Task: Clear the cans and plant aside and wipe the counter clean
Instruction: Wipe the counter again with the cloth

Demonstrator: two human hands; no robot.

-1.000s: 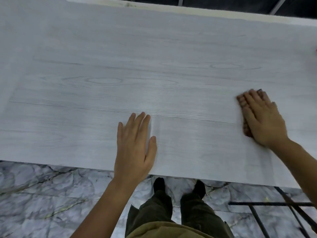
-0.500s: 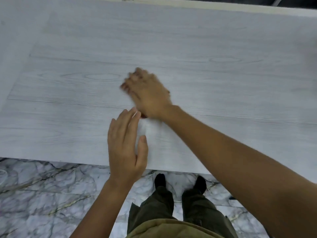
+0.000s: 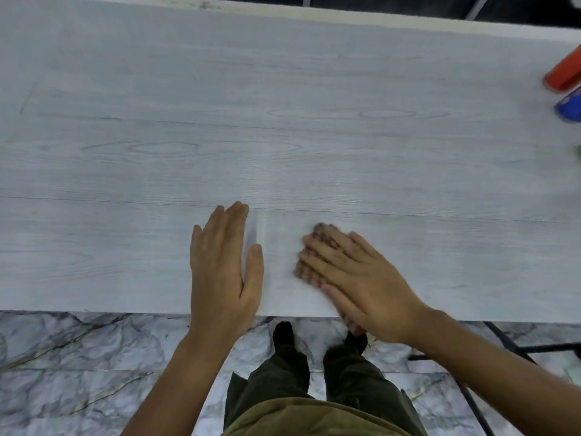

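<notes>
Both hands are down on the pale wood-grain counter (image 3: pixel 283 127), near its front edge, lower centre of frame. Left hand (image 3: pixel 223 272) lies flat, palm down, fingers together and straight, thumb out to the side; nothing under it or in it. Right hand (image 3: pixel 355 278) sits just beside it, lower centre-right, also palm down with fingers spread flat, pressing a dark reddish-brown cloth (image 3: pixel 309 272) onto the surface. Only slivers of cloth show between and past the fingers; hand and cloth are motion-blurred, so the cloth's shape is unclear. The hands are close but not touching, with a strip of bare counter between them. At the far right edge of frame, upper right, a red can (image 3: pixel 564 73) and below it a blue can (image 3: pixel 570 107), both cut off by the frame and blurred; can't tell if they touch. Lower on that same edge is a green smudge (image 3: pixel 578 154), too little visible to identify. The rest of the countertop is bare. Below the counter edge: marble-pattern floor (image 3: pixel 78 357), the person's dark green trousers (image 3: pixel 283 382) and black shoes (image 3: pixel 283 333), and black metal bars (image 3: pixel 503 347) at lower right.
</notes>
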